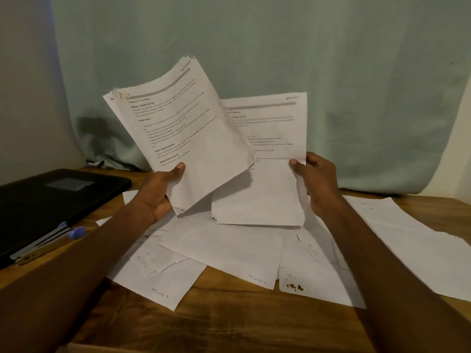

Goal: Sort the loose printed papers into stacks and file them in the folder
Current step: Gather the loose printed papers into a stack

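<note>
My left hand point(159, 192) grips a thin stack of printed papers point(178, 128) by its lower left edge, held up and tilted to the left above the table. My right hand point(316, 182) pinches a second set of printed sheets point(270, 159) at its right edge, upright and partly behind the left stack. Several loose printed papers point(229, 253) lie face down and overlapping on the wooden table point(229, 324) beneath both hands. A black folder point(51, 200) lies closed at the left of the table.
Two pens with blue caps point(74, 231) rest beside the folder's near edge. More white sheets point(413, 240) spread toward the table's right edge. A pale green cloth point(280, 47) hangs as a backdrop behind the table.
</note>
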Tool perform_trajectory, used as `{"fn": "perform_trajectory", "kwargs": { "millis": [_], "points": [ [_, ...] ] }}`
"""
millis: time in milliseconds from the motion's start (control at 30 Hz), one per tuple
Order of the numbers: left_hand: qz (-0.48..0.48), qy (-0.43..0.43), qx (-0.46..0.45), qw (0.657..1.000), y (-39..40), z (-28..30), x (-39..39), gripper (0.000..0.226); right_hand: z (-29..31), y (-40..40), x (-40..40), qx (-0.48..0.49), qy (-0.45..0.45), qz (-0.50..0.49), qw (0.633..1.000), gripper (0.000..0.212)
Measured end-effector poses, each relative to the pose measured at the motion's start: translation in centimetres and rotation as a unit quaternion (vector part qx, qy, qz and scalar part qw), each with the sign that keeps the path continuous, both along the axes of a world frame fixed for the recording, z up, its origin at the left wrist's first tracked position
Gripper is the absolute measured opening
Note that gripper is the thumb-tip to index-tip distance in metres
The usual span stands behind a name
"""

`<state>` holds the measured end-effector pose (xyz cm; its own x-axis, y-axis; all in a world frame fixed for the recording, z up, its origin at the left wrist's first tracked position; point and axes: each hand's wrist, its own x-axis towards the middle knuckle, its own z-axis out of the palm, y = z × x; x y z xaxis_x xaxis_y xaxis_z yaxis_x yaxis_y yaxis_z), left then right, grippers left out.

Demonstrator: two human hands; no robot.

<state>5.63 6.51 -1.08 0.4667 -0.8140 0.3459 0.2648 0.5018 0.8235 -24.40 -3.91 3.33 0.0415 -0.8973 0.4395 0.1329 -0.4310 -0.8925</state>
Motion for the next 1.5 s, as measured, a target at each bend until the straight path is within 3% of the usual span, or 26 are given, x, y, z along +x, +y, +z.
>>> {"fn": "perform_trajectory", "kwargs": {
  "millis": [167, 400, 600, 767, 800, 900, 1000, 1167, 1267, 1433, 1500],
  "points": [
    [-0.01, -0.04, -0.015, 0.999, 0.2, 0.2, -0.5, 0.056, 0.7, 0.6, 0.4, -0.013, -0.033, 0.006, 0.999, 0.028],
    [-0.005, -0.089, 0.009, 0.996, 0.4, 0.4, -1.2, 0.045, 0.9, 0.6, 0.7, -0.006, -0.03, 0.019, 0.999, 0.027],
    [-0.006, -0.185, 0.052, 0.981, 0.0, 0.5, -1.5, 0.035, 0.1, 1.0, 2.5, 0.018, 0.045, 0.101, 0.994, 0.024],
    [0.054, -0.19, 0.026, 0.98, -0.1, 0.8, -1.8, 0.034, -0.1, 2.3, 3.9, 0.104, -0.006, 0.27, 0.957, 0.071],
    [0.072, -0.186, 0.012, 0.98, 0.1, 1.0, -1.8, 0.034, 0.0, 2.6, 4.2, 0.089, 0.005, 0.258, 0.962, 0.069],
    [0.094, -0.187, -0.038, 0.977, 0.9, 2.0, -2.0, 0.036, -0.3, 3.1, 4.9, -0.033, 0.057, 0.128, 0.99, 0.033],
    [0.088, -0.172, -0.07, 0.979, 1.7, 3.0, -2.3, 0.036, -0.6, 3.1, 5.0, -0.079, 0.013, 0.099, 0.992, 0.029],
    [0.055, -0.176, -0.011, 0.983, 2.0, 2.3, -2.2, 0.03, -1.1, 3.0, 4.4, -0.065, 0.068, 0.131, 0.987, 0.035],
    [0.032, -0.19, 0.012, 0.981, 2.1, 1.6, -2.2, 0.036, -1.9, 2.9, 4.1, -0.045, 0.103, 0.16, 0.981, 0.028],
    [0.0, -0.187, 0.02, 0.982, 1.6, 1.1, -2.7, 0.042, -2.0, 2.6, 5.0, -0.012, 0.013, 0.149, 0.989, 0.033],
    [0.004, -0.197, 0.032, 0.98, 1.4, 0.9, -2.9, 0.049, -2.3, 2.6, 5.4, -0.006, 0.018, 0.146, 0.989, 0.036]
  ]
}}
